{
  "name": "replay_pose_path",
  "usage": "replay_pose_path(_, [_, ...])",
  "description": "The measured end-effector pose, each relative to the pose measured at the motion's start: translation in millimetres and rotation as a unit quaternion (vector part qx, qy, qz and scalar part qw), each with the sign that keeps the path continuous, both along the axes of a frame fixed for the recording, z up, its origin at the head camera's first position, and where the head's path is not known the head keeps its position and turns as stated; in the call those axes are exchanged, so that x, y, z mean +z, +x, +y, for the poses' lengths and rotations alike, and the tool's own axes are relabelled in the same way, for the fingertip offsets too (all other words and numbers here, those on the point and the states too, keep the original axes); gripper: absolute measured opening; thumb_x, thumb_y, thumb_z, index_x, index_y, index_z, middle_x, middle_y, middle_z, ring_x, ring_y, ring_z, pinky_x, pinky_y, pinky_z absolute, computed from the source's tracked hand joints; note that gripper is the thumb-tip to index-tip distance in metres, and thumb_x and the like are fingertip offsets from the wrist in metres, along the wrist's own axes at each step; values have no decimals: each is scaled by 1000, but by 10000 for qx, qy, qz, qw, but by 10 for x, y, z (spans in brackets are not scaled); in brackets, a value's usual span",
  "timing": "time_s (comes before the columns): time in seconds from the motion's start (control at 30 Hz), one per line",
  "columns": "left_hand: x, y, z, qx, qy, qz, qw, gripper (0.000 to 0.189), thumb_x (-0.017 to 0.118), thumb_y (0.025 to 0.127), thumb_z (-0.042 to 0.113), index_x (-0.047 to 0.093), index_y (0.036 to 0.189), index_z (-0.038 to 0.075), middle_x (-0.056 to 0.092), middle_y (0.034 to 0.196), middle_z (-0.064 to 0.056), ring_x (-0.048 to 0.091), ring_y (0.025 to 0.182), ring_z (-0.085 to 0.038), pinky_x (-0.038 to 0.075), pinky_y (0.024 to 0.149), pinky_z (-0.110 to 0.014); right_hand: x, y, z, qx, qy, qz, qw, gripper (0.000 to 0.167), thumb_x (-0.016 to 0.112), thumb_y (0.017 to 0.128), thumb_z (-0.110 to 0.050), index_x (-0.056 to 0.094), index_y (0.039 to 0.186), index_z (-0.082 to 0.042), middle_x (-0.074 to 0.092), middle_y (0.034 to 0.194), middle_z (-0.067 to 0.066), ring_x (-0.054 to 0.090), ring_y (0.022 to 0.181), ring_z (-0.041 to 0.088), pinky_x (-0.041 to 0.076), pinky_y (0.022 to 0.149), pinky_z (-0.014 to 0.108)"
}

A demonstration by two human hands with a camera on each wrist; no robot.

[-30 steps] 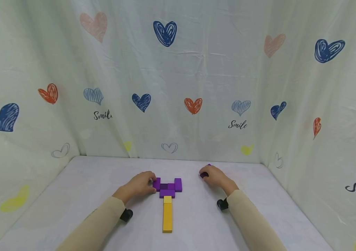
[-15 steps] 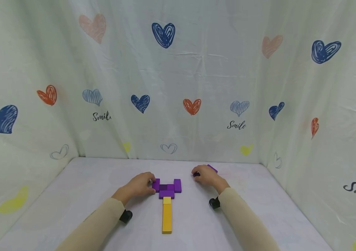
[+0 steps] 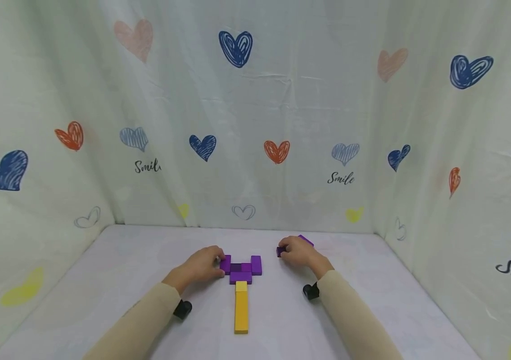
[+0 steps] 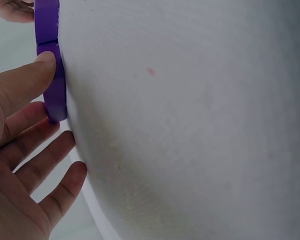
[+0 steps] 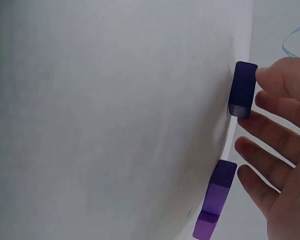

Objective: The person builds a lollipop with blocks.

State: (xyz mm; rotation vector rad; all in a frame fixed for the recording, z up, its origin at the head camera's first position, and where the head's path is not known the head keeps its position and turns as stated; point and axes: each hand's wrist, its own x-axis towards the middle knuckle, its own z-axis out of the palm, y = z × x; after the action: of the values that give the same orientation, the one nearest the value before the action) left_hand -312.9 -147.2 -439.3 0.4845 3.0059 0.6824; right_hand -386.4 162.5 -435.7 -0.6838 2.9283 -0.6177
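Observation:
My left hand point(image 3: 200, 265) pinches the purple block point(image 3: 226, 262) at the left end of a purple arrangement. In the left wrist view the thumb lies against that purple block point(image 4: 54, 95), with fingertips on its other side. Smaller purple blocks point(image 3: 240, 268), a flat purple block point(image 3: 240, 278) and an upright purple block point(image 3: 257, 265) complete the group. Right of it, my right hand point(image 3: 301, 251) holds a dark purple block point(image 3: 280, 252) between thumb and fingers. The right wrist view shows this dark block point(image 5: 243, 90) close to the table surface; whether it touches is unclear.
A yellow strip of blocks point(image 3: 241, 310) runs from the purple group toward the front. Another purple block point(image 3: 306, 240) lies behind the right hand. More purple blocks point(image 5: 215, 200) appear in the right wrist view. A heart-printed curtain point(image 3: 255, 100) encloses the white table point(image 3: 147, 240).
My right hand has moved left with the dark purple block, uncovering more of the purple block behind it. The left hand keeps its place on its block.

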Motion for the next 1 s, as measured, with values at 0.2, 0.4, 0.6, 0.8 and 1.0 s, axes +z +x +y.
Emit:
replay_pose_path(0.2, [21,-6,-18,3,-31,10,10000,35,78,79,22,64,107,9,63,106,-6,57,99,-24,46,95,-43,11,-20,2,31,-56,-50,10000,29,63,89,-11,65,118,-7,63,119,9,58,112,27,46,97,45])
replay_pose_path(0.4, [36,3,-26,47,-2,-52,10000,34,79,79,23,64,107,10,62,105,-4,56,98,-23,46,95,-43,3,-76,-132,221,-106,-89,9997,28,65,89,-11,66,117,-7,63,118,7,57,113,24,45,98,43])
replay_pose_path(0.6, [32,-1,-25,54,-29,-60,10000,35,79,79,23,64,107,10,62,105,-4,56,96,-22,47,93,-43,-3,-176,-363,352,-270,-220,9988,27,66,88,-11,67,115,-7,64,107,4,57,95,18,50,90,38])
replay_pose_path(0.8, [21,-8,-7,97,-18,-132,9999,35,79,79,25,64,108,12,62,106,-3,56,97,-21,47,94,-42,21,-223,-577,329,-255,-412,9983,26,68,88,-16,68,114,-10,63,101,1,56,92,17,50,89,36])
replay_pose_path(1.0, [2,-17,-7,96,-7,-171,9998,36,80,78,25,64,108,12,62,106,-3,56,96,-21,47,94,-43,65,-216,-772,448,-219,-498,9975,25,69,88,-14,68,112,-9,64,99,2,56,89,18,50,87,37])
